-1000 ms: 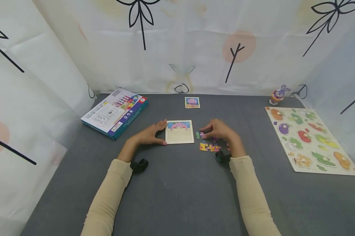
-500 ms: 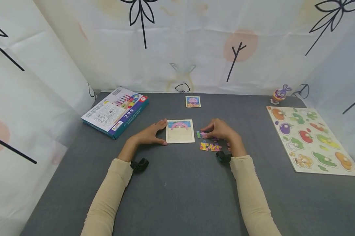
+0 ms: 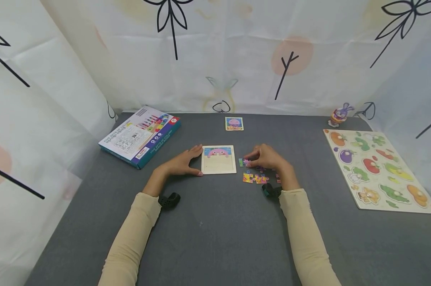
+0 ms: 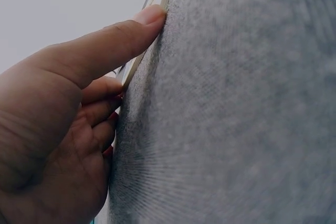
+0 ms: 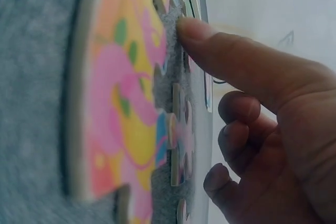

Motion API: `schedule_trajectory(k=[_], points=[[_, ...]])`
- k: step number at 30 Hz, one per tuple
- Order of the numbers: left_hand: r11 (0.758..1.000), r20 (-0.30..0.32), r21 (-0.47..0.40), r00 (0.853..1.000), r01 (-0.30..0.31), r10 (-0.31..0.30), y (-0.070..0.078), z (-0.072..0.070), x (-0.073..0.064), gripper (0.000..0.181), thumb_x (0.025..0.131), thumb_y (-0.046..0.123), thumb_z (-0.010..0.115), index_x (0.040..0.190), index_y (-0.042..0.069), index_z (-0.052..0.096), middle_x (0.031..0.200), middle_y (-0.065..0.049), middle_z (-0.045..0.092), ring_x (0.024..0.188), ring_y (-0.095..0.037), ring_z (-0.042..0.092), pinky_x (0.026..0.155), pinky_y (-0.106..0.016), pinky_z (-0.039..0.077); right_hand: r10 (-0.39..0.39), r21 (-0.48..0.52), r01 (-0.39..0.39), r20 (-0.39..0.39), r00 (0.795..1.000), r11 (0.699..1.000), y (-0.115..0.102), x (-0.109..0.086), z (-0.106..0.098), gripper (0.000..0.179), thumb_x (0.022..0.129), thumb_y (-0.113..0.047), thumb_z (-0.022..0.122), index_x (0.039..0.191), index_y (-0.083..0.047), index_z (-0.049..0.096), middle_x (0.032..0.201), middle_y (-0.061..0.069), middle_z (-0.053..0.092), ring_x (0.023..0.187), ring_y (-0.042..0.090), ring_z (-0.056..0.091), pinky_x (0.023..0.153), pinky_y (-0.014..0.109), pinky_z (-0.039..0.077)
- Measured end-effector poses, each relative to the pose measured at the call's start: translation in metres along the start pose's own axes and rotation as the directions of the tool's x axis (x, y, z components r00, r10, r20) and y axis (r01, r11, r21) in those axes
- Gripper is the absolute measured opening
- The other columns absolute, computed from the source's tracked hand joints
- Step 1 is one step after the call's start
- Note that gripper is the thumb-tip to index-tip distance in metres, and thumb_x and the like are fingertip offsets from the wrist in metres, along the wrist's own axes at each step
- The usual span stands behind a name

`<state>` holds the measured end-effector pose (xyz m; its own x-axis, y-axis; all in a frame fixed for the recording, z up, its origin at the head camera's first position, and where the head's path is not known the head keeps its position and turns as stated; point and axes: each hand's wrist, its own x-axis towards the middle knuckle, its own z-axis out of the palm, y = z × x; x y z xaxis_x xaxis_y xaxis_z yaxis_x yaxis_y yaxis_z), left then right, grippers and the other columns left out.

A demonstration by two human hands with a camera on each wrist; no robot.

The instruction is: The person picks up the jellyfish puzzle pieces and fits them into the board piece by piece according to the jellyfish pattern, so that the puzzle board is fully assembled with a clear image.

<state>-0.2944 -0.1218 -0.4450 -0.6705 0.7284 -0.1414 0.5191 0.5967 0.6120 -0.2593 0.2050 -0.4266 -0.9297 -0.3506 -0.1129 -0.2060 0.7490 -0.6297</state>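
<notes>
Near centre, the right hand point(image 3: 267, 156) pinches a puzzle piece point(image 3: 246, 162), likely light, stiff, best edge-gripped; the left hand point(image 3: 181, 162) spreads wide.

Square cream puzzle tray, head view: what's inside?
In the tray, flat blue-and-pink jigsaw pieces fill the top part; below them, the pale base shows bare. Whatever lies beneath those pieces is covered; can't tell.
</notes>
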Motion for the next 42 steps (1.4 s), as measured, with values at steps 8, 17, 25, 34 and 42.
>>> schedule_trajectory(k=[8, 17, 25, 34, 42], points=[[1.0, -0.011, -0.014, 1.0, -0.014, 0.014, -0.004, -0.001, -0.004, 0.09, 0.08, 0.036, 0.069, 0.147, 0.005, 0.016, 0.155, -0.012, 0.01, 0.144, -0.028, 0.005, 0.115, -0.049, 0.003, -0.054, -0.025, 0.053, -0.067, 0.996, 0.998, -0.01, 0.007, 0.003, 0.027, 0.079, -0.015, 0.071, 0.105, -0.005, 0.071, 0.072, 0.005, 0.049, 0.066, 0.017, 0.038, 0.057, 0.026, 0.033], [1.0, -0.013, 0.012, 1.0, -0.007, 0.007, -0.001, 0.002, 0.002, 0.09, 0.08, 0.036, 0.07, 0.147, 0.006, 0.018, 0.155, -0.009, 0.011, 0.144, -0.026, 0.005, 0.116, -0.046, 0.005, -0.124, -0.09, 0.113, -0.126, 0.984, 0.99, -0.039, 0.026, 0.023, 0.028, 0.078, -0.016, 0.072, 0.104, -0.003, 0.071, 0.066, 0.003, 0.043, 0.062, 0.016, 0.033, 0.058, 0.026, 0.027], [1.0, -0.005, 0.01, 1.0, 0.006, -0.006, -0.001, 0.003, 0.004, 0.091, 0.08, 0.038, 0.07, 0.147, 0.007, 0.017, 0.156, -0.008, 0.01, 0.144, -0.026, 0.004, 0.116, -0.047, 0.004, -0.17, -0.086, 0.161, -0.112, 0.979, 0.983, -0.06, 0.046, 0.041, 0.029, 0.077, -0.017, 0.074, 0.103, -0.005, 0.071, 0.071, 0.006, 0.053, 0.065, 0.015, 0.038, 0.059, 0.024, 0.03], [1.0, -0.014, -0.002, 1.0, 0.01, -0.01, -0.001, 0.001, 0.003, 0.091, 0.079, 0.037, 0.07, 0.147, 0.007, 0.017, 0.155, -0.008, 0.01, 0.144, -0.026, 0.004, 0.116, -0.047, 0.005, -0.144, -0.051, 0.142, -0.034, 0.989, 0.988, -0.071, 0.057, 0.049, 0.031, 0.075, -0.018, 0.076, 0.103, -0.006, 0.071, 0.07, 0.005, 0.052, 0.062, 0.013, 0.034, 0.055, 0.022, 0.029], [1.0, -0.028, -0.01, 0.999, 0.017, -0.017, 0.002, -0.002, -0.001, 0.089, 0.079, 0.035, 0.071, 0.146, 0.007, 0.02, 0.155, -0.009, 0.012, 0.144, -0.027, 0.006, 0.115, -0.049, 0.006, -0.164, -0.059, 0.162, -0.033, 0.986, 0.985, -0.072, 0.062, 0.052, 0.031, 0.075, -0.017, 0.075, 0.104, -0.007, 0.071, 0.07, 0.005, 0.053, 0.062, 0.012, 0.034, 0.055, 0.021, 0.029]])
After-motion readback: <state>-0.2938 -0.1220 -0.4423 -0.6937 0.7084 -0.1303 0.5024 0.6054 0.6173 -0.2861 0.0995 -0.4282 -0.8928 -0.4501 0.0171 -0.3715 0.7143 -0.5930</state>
